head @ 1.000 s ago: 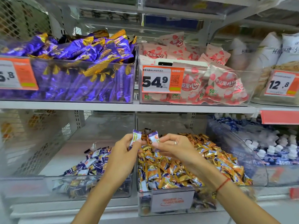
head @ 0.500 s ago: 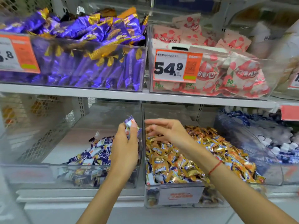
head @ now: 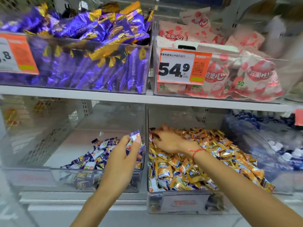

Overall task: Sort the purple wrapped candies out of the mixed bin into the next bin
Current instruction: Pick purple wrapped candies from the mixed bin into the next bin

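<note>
Two shelf levels point(head: 147, 99) fill our view, each carrying clear plastic bins side by side. On the upper level we note a large bin of purple and gold bar wrappers point(head: 91, 63) at left and a bin of pink and white packets point(head: 237, 76) at right, the latter fronted by an orange price label point(head: 182, 68) reading 54.9.

On the lower level we record the mixed bin point(head: 180, 203) at centre right, heaped mostly with orange and gold wrapped candies point(head: 205, 161). Directly to its left, sharing a wall line, stands the next bin point(head: 32, 177), which holds a smaller pile of purple wrapped candies point(head: 91, 159) gathered toward its front right corner. Further right we see a bin of blue and white pieces point(head: 278, 145), blurred.

We find the right hand point(head: 167, 141) over the rear left corner of the mixed bin, palm down, fingers curled into the candies; motion blur prevents us from telling whether it grips anything. A red string bracelet point(head: 196, 152) circles that wrist.

We find the left hand point(head: 123, 154) above the right side of the next bin, fingers closed around a small clutch of purple wrapped candies, with one purple and white candy point(head: 135, 135) pinched at the fingertips and standing above the hand.
</note>
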`<action>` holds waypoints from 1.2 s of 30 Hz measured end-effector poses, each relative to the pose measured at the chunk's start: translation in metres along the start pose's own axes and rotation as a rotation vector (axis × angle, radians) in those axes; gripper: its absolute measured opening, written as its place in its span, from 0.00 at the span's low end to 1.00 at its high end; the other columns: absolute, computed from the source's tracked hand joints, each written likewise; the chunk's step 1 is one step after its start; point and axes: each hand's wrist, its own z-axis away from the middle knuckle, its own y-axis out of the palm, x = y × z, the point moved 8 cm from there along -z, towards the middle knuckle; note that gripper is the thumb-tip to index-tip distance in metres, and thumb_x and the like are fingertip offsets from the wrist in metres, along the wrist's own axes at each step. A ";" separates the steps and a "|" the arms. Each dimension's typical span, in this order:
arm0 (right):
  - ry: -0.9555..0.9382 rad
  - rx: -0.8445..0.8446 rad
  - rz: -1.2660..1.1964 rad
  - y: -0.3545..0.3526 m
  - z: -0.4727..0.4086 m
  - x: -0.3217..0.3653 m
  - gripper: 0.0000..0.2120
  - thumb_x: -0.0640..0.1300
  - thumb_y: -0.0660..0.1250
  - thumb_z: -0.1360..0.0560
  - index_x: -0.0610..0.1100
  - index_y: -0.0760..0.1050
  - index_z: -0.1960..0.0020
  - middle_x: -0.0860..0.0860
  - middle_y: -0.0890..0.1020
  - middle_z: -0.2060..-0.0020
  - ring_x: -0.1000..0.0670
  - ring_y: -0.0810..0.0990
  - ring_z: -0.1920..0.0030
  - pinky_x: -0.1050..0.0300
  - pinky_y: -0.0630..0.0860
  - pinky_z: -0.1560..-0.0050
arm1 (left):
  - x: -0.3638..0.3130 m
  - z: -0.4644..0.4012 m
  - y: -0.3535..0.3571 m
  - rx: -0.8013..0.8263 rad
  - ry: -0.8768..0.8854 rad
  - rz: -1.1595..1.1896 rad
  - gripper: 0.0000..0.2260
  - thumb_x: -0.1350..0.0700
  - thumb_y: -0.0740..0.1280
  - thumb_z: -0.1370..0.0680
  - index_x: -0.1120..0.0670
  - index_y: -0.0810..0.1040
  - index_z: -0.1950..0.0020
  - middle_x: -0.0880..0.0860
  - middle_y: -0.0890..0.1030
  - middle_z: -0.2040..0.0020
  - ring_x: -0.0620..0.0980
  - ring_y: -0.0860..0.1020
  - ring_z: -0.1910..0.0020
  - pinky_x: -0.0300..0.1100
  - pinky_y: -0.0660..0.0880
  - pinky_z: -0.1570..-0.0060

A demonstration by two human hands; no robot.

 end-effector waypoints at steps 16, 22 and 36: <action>-0.181 -0.174 -0.250 -0.034 0.071 -0.026 0.18 0.51 0.59 0.19 0.54 0.68 0.29 0.54 0.71 0.31 0.54 0.68 0.31 0.60 0.65 0.34 | 0.005 -0.022 0.001 -0.140 -0.100 0.073 0.25 0.42 0.59 0.21 0.61 0.70 0.35 0.74 0.69 0.39 0.74 0.71 0.43 0.67 0.70 0.45; -0.142 -0.133 -0.006 -0.002 0.050 -0.009 0.20 0.56 0.65 0.23 0.55 0.72 0.32 0.53 0.76 0.36 0.49 0.75 0.37 0.54 0.69 0.39 | -0.002 -0.027 0.005 -0.040 -0.007 0.047 0.10 0.45 0.59 0.21 0.49 0.74 0.50 0.49 0.67 0.73 0.47 0.64 0.75 0.39 0.64 0.68; -0.084 -0.285 -0.420 -0.016 0.053 -0.028 0.07 0.53 0.69 0.25 0.55 0.82 0.48 0.55 0.84 0.48 0.52 0.81 0.46 0.52 0.76 0.42 | 0.005 -0.035 0.011 0.064 -0.107 0.135 0.13 0.49 0.59 0.18 0.53 0.75 0.38 0.45 0.78 0.48 0.40 0.77 0.61 0.37 0.74 0.63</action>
